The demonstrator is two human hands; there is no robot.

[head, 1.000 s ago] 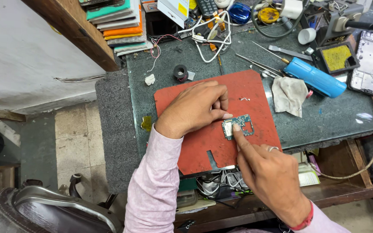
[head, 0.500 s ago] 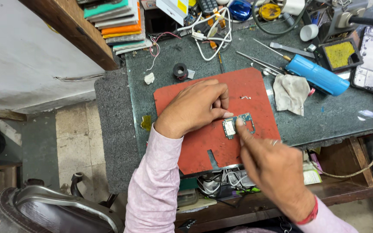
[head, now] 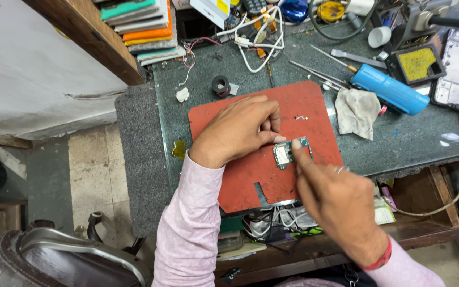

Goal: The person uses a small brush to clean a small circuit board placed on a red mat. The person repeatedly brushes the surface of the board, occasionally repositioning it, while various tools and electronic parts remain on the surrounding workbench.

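A: Left hand point(head: 237, 130) curled, fingertips pinching the left end of the small circuit board point(head: 288, 154). Right hand point(head: 341, 204)?

B: Index finger extended, tip pressed on the board's near edge; whether it grips anything, cannot tell.

A: Board position?

B: Flat on the red mat point(head: 240, 180), right of centre, between both hands, long axis left-right. Open mat behind; cloth point(head: 358, 111) and blue tool point(head: 390, 89) well apart.

A white box with a yellow label patch point(head: 212, 9) lies at the bench's far edge, just right of a stack of flat, thin packages point(head: 139, 26) in teal, grey, orange and white. No lit screen or sign is visible.
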